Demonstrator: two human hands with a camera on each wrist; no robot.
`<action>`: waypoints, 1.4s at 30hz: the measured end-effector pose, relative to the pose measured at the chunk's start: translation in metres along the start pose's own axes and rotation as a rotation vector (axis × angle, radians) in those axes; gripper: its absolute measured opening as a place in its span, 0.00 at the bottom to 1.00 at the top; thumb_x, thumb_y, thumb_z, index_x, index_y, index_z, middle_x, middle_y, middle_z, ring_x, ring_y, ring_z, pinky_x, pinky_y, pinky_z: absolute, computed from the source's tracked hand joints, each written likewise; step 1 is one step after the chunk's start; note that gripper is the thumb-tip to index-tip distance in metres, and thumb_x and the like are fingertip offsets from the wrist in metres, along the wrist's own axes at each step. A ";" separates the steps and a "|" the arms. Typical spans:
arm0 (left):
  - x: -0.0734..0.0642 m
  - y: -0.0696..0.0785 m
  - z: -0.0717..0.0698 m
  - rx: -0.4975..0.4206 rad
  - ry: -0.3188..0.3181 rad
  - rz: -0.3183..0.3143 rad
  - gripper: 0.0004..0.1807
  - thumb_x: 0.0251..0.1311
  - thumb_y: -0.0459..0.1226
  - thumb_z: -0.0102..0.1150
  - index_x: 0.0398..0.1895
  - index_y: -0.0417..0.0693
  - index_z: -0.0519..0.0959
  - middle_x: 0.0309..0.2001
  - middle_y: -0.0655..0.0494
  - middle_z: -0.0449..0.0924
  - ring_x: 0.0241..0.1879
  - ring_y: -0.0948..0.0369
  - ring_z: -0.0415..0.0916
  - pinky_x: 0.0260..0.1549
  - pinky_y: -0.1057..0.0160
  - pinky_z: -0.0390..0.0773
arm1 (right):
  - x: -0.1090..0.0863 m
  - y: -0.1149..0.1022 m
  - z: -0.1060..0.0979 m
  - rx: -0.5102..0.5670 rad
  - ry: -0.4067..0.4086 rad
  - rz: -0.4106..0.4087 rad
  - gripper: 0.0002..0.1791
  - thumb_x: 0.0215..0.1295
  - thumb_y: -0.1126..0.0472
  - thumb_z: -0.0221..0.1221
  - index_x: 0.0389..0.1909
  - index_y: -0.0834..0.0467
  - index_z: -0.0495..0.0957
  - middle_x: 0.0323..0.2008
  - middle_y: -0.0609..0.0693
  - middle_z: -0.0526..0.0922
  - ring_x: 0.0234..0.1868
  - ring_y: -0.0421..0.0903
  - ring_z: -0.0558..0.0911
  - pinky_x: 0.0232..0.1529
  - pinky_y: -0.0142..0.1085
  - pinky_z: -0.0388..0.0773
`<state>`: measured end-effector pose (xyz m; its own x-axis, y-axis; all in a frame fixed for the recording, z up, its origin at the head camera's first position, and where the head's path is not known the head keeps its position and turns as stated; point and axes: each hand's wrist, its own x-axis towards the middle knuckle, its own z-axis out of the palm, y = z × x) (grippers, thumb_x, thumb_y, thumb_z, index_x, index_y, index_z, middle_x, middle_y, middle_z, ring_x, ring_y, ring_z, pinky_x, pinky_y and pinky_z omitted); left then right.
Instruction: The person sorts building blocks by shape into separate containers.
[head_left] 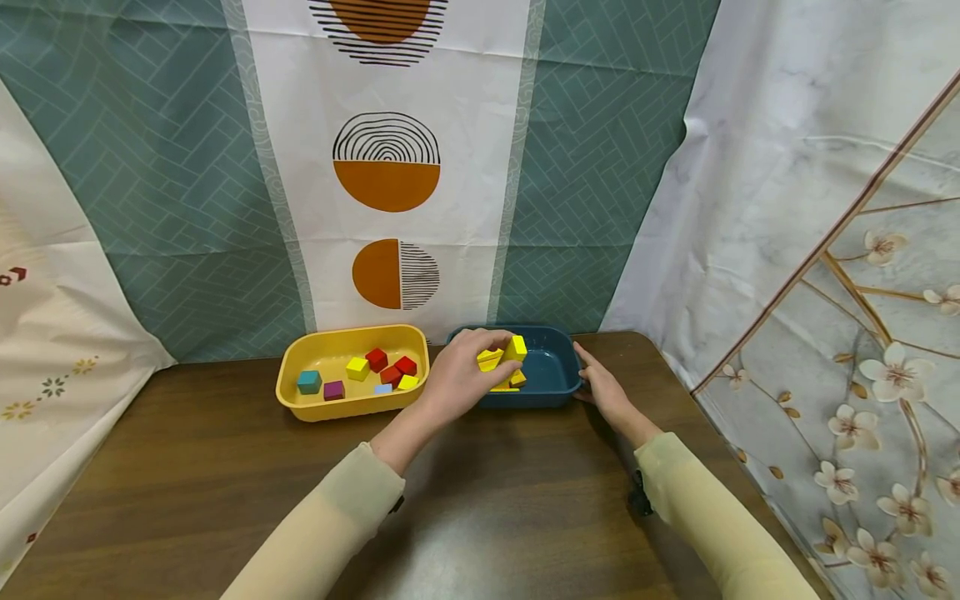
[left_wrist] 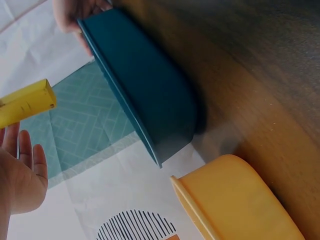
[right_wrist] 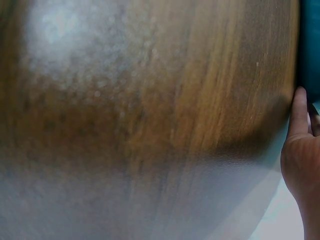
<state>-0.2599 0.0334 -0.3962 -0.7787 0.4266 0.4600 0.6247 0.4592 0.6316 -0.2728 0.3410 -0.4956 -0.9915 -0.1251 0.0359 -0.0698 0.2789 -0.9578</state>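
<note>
My left hand (head_left: 459, 375) pinches a yellow block (head_left: 515, 348) between thumb and fingers, raised over the left part of the dark blue tray (head_left: 551, 367). The left wrist view shows this block (left_wrist: 27, 103) as a longish bar beyond the fingertips. More yellow blocks (head_left: 517, 379) lie in the tray's left half, partly hidden behind the hand. At the tray's right end, my right hand (head_left: 606, 392) rests its extended fingers against the outer wall. In the right wrist view its fingers (right_wrist: 298, 112) touch the blue side.
Left of the blue tray stands a yellow tray (head_left: 352, 408) with several small blocks: red (head_left: 377, 359), yellow (head_left: 357, 368), teal (head_left: 309, 382), purple (head_left: 333, 390) and light blue (head_left: 383, 389). Both trays sit at the back of the wooden table (head_left: 510, 483), close to the hanging cloth (head_left: 585, 192).
</note>
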 end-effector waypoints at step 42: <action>0.036 -0.008 0.021 0.049 -0.067 -0.088 0.25 0.67 0.53 0.64 0.64 0.56 0.81 0.58 0.62 0.82 0.56 0.60 0.74 0.57 0.56 0.77 | 0.003 0.006 0.000 -0.017 0.034 0.010 0.34 0.78 0.64 0.35 0.83 0.50 0.45 0.82 0.54 0.43 0.75 0.59 0.58 0.66 0.59 0.69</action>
<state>-0.2923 0.0611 -0.3976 -0.8259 0.4336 0.3604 0.5577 0.5343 0.6352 -0.2757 0.3423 -0.5017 -0.9953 -0.0902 0.0361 -0.0615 0.2964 -0.9531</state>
